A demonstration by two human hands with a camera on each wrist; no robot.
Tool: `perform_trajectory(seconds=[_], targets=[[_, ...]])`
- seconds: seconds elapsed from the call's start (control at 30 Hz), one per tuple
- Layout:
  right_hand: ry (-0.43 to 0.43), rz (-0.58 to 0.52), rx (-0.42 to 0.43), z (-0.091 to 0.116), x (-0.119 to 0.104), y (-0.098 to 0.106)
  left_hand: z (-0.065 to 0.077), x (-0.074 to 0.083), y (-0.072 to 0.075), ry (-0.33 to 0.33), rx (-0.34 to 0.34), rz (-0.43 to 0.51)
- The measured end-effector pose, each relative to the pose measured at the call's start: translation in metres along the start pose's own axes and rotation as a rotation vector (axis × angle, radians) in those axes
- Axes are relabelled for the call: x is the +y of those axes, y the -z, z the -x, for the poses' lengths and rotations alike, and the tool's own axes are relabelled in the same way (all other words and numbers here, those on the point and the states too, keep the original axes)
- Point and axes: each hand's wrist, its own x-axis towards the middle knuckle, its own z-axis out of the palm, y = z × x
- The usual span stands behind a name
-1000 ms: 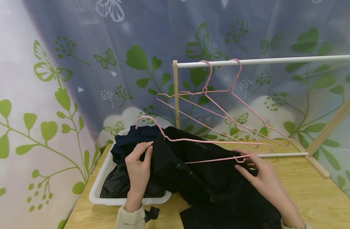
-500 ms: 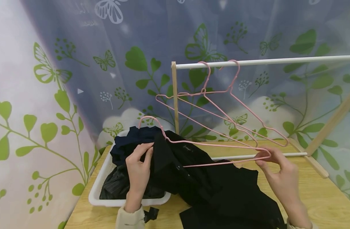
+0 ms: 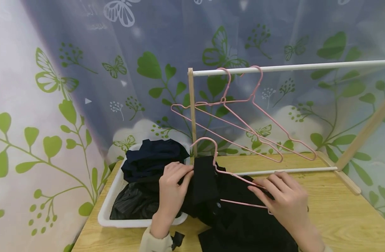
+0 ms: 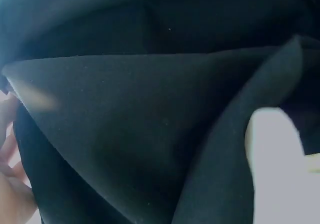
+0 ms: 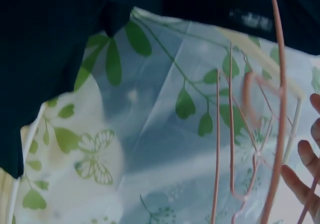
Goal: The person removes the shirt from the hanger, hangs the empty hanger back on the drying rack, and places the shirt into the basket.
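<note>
A black shirt [image 3: 243, 217] with a collar and buttons lies across the table's front and rises toward my left hand [image 3: 173, 192]. That hand pinches the shirt by its collar, and dark cloth fills most of the left wrist view, a thumb [image 4: 277, 159] against it. A pink hanger [image 3: 209, 140] runs partly inside the shirt, its hook standing above the collar. My right hand [image 3: 284, 199] grips the hanger's right shoulder, thumb below and fingers over the top. The hanger's far left part is hidden by the cloth.
Left of the shirt, a white basket [image 3: 109, 221] holds dark blue and black clothes [image 3: 153, 157]. Behind stands a rack with a white rail [image 3: 306, 67] and wooden posts, bearing two pink hangers [image 3: 239, 115]. A small black scrap [image 3: 177, 240] lies by the left sleeve.
My right hand has let go of the shirt's cloth and taken the hanger's right end. Hanger hook, collar and left hand have shifted right; the right hand has come slightly back left and lower.
</note>
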Motion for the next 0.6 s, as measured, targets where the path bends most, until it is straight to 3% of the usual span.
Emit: perform_trajectory(seconds=[0.3,0.47,0.6], targets=[[-0.003,-0.016,0.023,0.005,-0.005,-0.006,0.002,0.009,-0.008,-0.04,-0.075,0.029],[-0.077,0.051,0.098,-0.001,0.002,0.004,0.001,0.004,-0.004,-0.043,-0.127,0.032],[-0.16,0.078,0.163,-0.007,0.01,0.016,-0.001,-0.004,0.003,-0.037,-0.124,0.05]])
